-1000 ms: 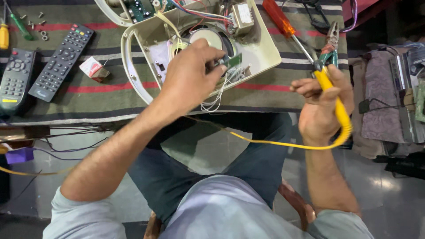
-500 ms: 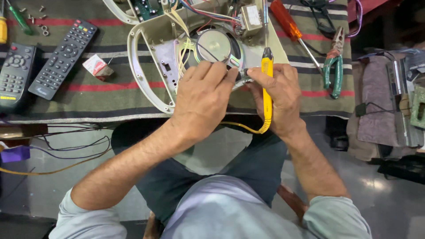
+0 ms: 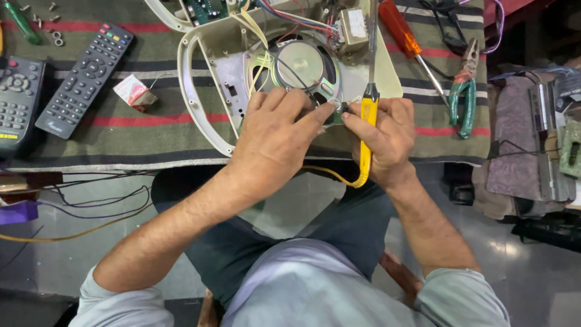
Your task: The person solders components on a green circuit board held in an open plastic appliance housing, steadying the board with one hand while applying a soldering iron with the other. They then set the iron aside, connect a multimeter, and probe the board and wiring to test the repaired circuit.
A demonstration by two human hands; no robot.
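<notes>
Small part point(image 3: 340, 111) at speaker point(image 3: 301, 63) rim, inside opened cream casing point(image 3: 200, 91) on bench. Left hand point(image 3: 275, 142) pinches part, steadying it. Right hand point(image 3: 387, 136) grip closed on yellow-handled soldering iron point(image 3: 366, 130), tip upward, clear of work. 2 remotes point(image 3: 85, 79), pliers point(image 3: 463, 91) aside.

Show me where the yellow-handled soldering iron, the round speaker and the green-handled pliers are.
soldering iron point(image 3: 367, 130): head view, on its yellow handle.
speaker point(image 3: 301, 63): head view, on its round metal back.
pliers point(image 3: 463, 100): head view, on a green handle.
</notes>
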